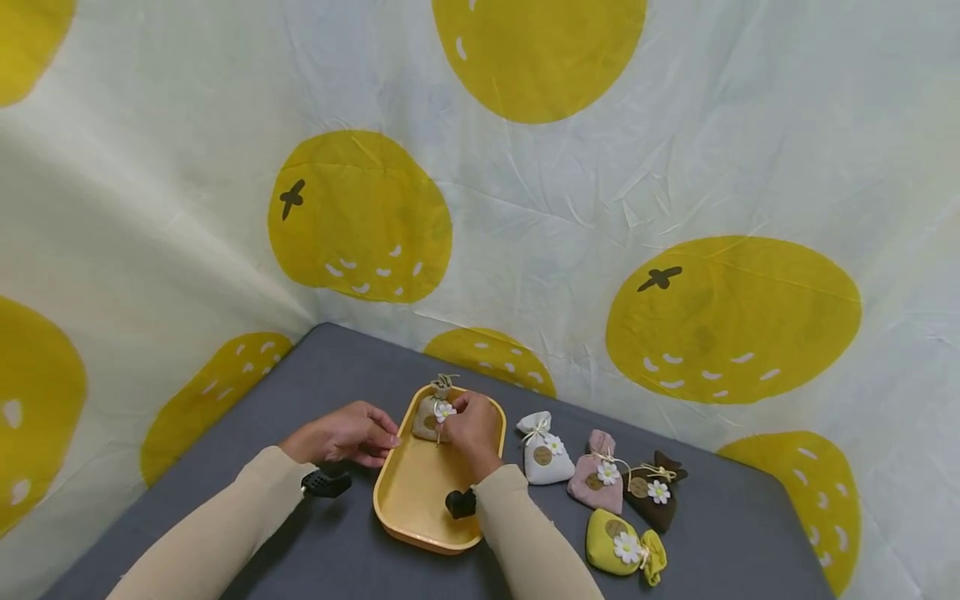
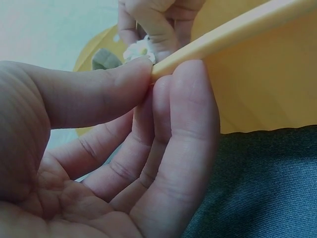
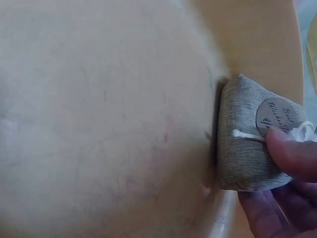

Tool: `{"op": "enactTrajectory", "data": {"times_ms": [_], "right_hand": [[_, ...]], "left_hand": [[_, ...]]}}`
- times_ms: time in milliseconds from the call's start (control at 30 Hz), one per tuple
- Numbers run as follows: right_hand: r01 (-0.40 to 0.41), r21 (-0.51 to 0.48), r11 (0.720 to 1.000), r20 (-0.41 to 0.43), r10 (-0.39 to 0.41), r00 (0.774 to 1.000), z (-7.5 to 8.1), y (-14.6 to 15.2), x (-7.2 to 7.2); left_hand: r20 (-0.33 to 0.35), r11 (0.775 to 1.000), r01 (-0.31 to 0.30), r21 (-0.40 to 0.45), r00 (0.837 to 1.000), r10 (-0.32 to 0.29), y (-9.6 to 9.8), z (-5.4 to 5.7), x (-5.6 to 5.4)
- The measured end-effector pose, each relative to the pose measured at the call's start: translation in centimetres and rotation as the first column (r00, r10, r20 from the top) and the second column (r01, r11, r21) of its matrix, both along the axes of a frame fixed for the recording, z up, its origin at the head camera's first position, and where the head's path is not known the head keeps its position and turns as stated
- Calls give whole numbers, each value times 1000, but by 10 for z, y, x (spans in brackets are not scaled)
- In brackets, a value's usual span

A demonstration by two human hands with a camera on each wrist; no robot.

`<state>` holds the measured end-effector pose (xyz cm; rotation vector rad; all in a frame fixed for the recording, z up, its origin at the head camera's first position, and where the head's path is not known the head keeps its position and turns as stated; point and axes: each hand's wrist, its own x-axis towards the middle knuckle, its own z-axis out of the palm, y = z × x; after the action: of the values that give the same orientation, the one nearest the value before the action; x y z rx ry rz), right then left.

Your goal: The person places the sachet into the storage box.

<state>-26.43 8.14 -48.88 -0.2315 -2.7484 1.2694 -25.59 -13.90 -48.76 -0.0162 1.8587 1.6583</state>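
Left hand [image 1: 348, 435]: grips the left side rim of the yellow-orange tray [image 1: 422, 496], thumb on the upper edge, fingertips under and outside it; the remaining fingers are loosely bent. Right hand [image 1: 474, 427]: reaches over the tray and pinches the grey-beige sachet [image 3: 246, 144], thumb on its labelled face, other fingers on the far side and partly out of sight.

The grey-beige sachet is inside the tray at the far end, towards the left corner. Its lower end is at the edge of the tray floor, next to the wall; its tied neck stands higher than the far rim. Whether its weight is on the floor cannot be determined. It bears a round label [image 3: 273, 117] with handwriting-style print, a cord and a white flower [image 1: 444, 410].

To the right of the tray, on the dark grey table [image 1: 322, 375], are four more sachets: white [image 1: 555, 470] closest to the tray, then pink [image 1: 612, 498], then dark brown [image 1: 662, 515] just beside the pink; yellow [image 1: 606, 543] is nearer than these, its tied neck pointing right. Each carries a round label and a white flower. A pale cloth [image 1: 525, 208] printed with yellow fruit hangs beyond the table.
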Motion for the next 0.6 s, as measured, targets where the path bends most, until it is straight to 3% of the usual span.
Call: {"op": "enactTrajectory", "data": {"times_ms": [133, 333, 600], "right_hand": [[-47, 39, 998, -2, 48, 999, 0, 4, 1], [-81, 57, 995, 0, 81, 997, 14, 20, 7], [-91, 2, 996, -28, 91, 995, 33, 43, 10]], "left_hand": [[-4, 1000, -3, -8, 1000, 3, 1, -1, 1], [-4, 1000, -7, -25, 1000, 7, 3, -4, -2], [10, 1000, 4, -16, 1000, -4, 0, 2, 1]]}}
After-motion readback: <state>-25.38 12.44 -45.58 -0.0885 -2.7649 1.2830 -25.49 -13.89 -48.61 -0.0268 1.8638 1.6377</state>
